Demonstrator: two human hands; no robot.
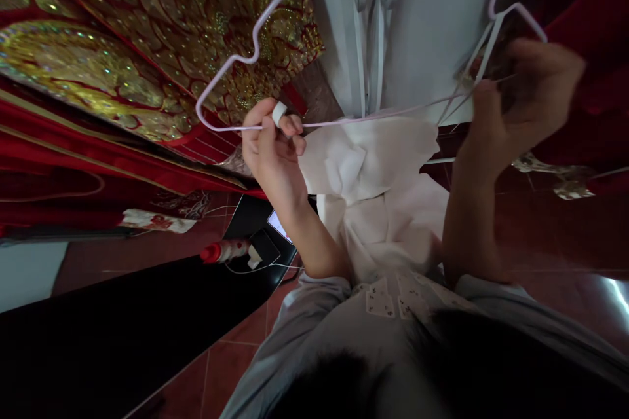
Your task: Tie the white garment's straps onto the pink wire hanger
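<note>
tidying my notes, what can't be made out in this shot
Head view:
- hanger top: cut off by the upper edge.
- right hand: motion blur, grip on the hanger unclear.
- cloth: lower end hidden behind the shirt.

My right hand [521, 101] blurs at the hanger's [324, 123] right corner; the hanger's top is cut by the frame edge; below the hanger, my forearm [314, 236] half-hides a phone [278, 224].
</note>
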